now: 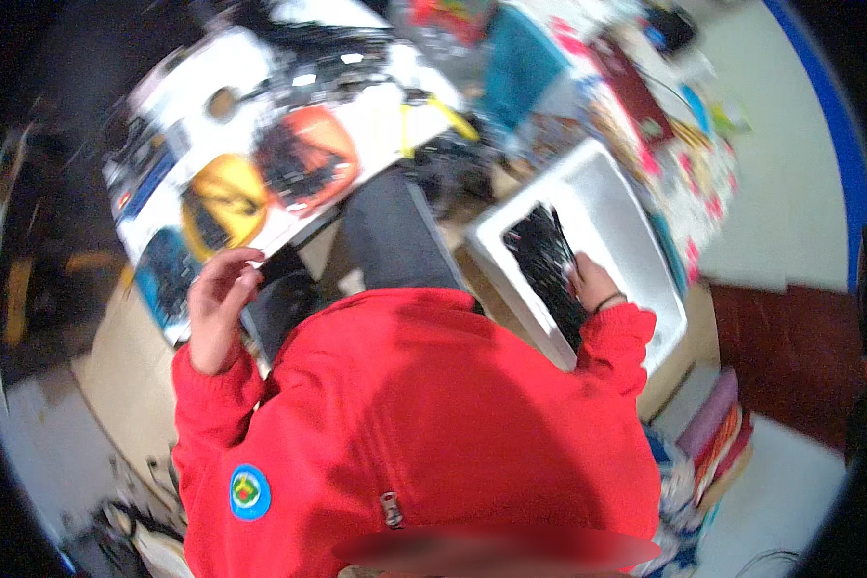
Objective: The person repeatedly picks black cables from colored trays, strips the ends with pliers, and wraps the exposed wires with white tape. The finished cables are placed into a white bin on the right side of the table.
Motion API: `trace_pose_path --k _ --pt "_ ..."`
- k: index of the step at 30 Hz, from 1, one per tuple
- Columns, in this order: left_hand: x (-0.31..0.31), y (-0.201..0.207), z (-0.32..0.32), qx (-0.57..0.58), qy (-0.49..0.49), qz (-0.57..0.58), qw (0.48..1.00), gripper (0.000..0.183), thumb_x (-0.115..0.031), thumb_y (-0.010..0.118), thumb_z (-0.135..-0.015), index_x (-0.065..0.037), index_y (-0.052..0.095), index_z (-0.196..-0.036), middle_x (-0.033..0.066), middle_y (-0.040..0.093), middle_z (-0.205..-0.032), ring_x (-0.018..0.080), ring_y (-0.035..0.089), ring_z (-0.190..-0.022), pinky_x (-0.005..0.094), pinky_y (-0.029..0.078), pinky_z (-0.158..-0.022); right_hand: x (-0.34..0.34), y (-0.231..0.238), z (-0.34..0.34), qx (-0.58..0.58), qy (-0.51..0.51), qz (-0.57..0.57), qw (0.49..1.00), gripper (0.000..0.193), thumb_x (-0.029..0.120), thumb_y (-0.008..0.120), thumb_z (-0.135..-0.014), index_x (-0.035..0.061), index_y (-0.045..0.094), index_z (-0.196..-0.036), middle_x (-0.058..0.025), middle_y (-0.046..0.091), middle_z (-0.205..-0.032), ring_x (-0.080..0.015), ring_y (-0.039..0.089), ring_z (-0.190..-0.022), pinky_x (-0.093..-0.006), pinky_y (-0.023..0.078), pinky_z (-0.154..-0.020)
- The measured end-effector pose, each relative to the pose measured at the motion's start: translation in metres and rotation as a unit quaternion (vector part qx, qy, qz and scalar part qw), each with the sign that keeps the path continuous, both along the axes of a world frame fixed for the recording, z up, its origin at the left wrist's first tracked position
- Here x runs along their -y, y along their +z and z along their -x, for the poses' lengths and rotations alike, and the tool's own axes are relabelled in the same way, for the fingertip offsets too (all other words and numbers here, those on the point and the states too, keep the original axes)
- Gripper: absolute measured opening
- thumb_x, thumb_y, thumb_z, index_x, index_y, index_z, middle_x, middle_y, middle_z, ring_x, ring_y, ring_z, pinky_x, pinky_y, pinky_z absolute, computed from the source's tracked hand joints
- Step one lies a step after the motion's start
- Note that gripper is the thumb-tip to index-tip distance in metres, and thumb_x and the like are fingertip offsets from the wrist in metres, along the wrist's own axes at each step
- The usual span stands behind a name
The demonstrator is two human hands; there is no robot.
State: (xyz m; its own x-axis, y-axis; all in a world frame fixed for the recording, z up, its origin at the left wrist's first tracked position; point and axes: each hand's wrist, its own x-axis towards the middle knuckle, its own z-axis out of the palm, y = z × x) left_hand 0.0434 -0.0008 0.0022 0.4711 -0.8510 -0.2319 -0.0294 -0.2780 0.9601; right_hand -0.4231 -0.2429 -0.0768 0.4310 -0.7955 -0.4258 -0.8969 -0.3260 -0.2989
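My right hand [593,283] is closed at the inner side of a white foam box [636,231]. A thin black strip [563,237] runs up from its fingertips, and blur hides its exact kind. Many thin black pieces [541,258] lie in a heap in the box beside that hand. My left hand [218,303] hovers by the table's near edge, fingers loosely bent and apart, with nothing visible in it. Closest to it is a yellow tray [246,178] holding a few dark pieces.
An orange tray [342,144] and a blue tray [149,279], both with black pieces, flank the yellow one on the white table [380,125]. Right of the box is a floral cloth [689,183] with a dark red flat item [636,91]. Folded fabrics [713,424] are stacked lower right.
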Motion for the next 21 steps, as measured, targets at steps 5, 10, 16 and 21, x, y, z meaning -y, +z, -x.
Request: trace_pose_path --k 5,10,16,21 --pt "-0.06 -0.024 -0.028 0.087 0.122 -0.035 0.988 0.015 -0.003 0.056 -0.089 0.002 0.061 -0.103 0.0021 0.064 -0.092 0.0075 0.055 -0.079 0.0216 0.044 -0.07 0.007 -0.062 -0.022 -0.152 0.032 -0.048 0.987 0.039 0.037 0.053 -0.09 -0.0004 0.059 -0.101 -0.0253 0.064 -0.092 -0.0423 0.06 -0.092 -0.0462 0.047 -0.08" --pt "-0.071 -0.027 -0.066 0.458 0.209 -0.067 0.862 0.011 -0.004 0.059 -0.082 -0.001 0.062 -0.092 0.0162 0.06 -0.08 0.0322 0.06 -0.072 0.0374 0.048 -0.066 0.019 0.016 -0.105 -0.089 0.107 0.076 0.987 0.022 0.022 0.058 -0.086 0.0022 0.06 -0.095 -0.0228 0.064 -0.085 -0.0404 0.062 -0.083 -0.0474 0.048 -0.073" --pt "-0.044 -0.043 -0.119 0.577 0.28 -0.178 0.746 0.017 -0.015 0.062 -0.082 0.001 0.06 -0.079 0.0193 0.059 -0.077 0.0367 0.06 -0.072 0.0433 0.049 -0.065 -0.027 0.075 -0.295 0.28 0.252 0.058 0.924 0.013 0.009 0.056 -0.085 0.0027 0.06 -0.096 -0.019 0.063 -0.087 -0.0377 0.061 -0.08 -0.0412 0.048 -0.069" --pt "-0.033 -0.057 -0.127 0.56 0.298 -0.16 0.756 0.023 -0.022 0.065 -0.082 -0.001 0.058 -0.076 0.018 0.059 -0.076 0.0368 0.059 -0.07 0.0442 0.048 -0.062 -0.075 0.073 -0.42 0.343 0.38 0.045 0.858 0.014 0.014 0.055 -0.084 0.001 0.059 -0.087 -0.0192 0.062 -0.084 -0.0369 0.061 -0.078 -0.044 0.048 -0.069"
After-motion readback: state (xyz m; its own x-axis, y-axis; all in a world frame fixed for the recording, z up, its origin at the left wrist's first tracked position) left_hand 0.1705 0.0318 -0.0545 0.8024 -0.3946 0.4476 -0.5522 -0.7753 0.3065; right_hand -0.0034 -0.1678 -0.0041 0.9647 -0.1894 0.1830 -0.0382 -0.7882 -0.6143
